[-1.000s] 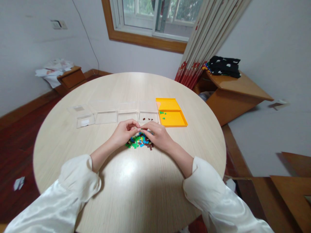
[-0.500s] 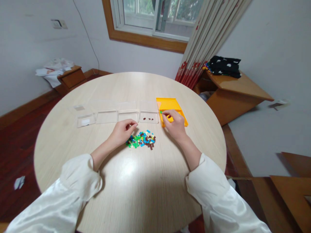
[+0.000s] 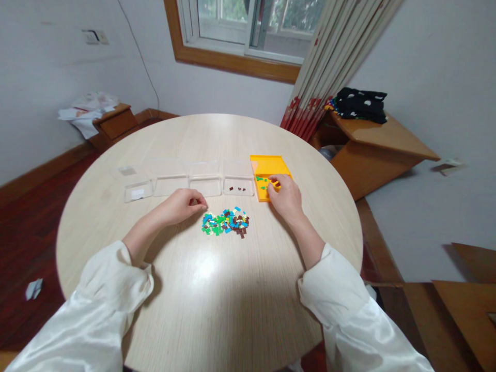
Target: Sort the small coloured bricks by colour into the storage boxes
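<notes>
My right hand (image 3: 287, 197) is over the near part of an open yellow box (image 3: 271, 164). Its thumb and forefinger are curved with a gap between the tips, and no piece can be made out in them. Small green bricks (image 3: 260, 179) lie in the box beside these fingers, and a few dark brown bits show behind them. My left hand (image 3: 184, 206) hovers left of a loose pile of small building bricks (image 3: 225, 222), blue, green, brown and yellow. Its fingers are pinched together; whatever they hold, if anything, is hidden.
A row of clear plastic boxes with open lids, one an empty-looking clear box (image 3: 205, 186), stands behind the pile. A clear box (image 3: 248, 193) next to the yellow one holds a few brown bricks (image 3: 231, 188). The round table (image 3: 217, 310) carries everything; a curtain (image 3: 329, 62) hangs behind.
My left hand has drawn back left from the pile, uncovering its left side. My right hand has shifted slightly right over the yellow box, and more green bricks show there.
</notes>
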The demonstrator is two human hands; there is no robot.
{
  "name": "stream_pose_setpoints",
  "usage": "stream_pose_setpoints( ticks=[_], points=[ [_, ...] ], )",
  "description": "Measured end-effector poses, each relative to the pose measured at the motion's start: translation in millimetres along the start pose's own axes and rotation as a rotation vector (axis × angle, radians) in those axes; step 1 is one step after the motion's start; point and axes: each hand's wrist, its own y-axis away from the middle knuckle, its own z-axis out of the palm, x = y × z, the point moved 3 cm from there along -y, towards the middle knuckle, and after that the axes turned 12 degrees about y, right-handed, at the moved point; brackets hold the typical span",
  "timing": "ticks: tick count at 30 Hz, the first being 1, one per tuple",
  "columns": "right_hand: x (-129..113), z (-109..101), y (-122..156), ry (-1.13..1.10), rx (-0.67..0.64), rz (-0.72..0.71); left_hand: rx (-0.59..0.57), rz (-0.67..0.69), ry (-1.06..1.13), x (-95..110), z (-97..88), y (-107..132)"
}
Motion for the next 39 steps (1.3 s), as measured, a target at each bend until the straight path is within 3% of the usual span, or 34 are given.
stream_pose_setpoints(
  ticks=[10, 22, 27, 34, 39],
  points=[
    [-4.2, 0.7, 2.2, -0.031, -0.019, -0.020, -0.125, -0.002, 0.004, 0.5, 4.5, 2.4],
    [-12.0, -5.0, 2.4, -0.083, -0.016, -0.011, -0.170, -0.015, 0.087, 5.3, 10.0, 3.9],
    [-13.7, -4.2, 3.4, -0.098, -0.039, -0.016, -0.191, -0.030, 0.022, 6.3, 11.1, 4.2],
    [-15.5, -3.1, 3.9, -0.140, -0.004, -0.051, -0.161, -0.039, -0.111, 4.6, 9.9, 2.9],
    [-24.8, -5.9, 6.7, -0.213, 0.021, -0.137, -0.094, -0.050, -0.071, 6.2, 7.1, 2.5]
  ],
)
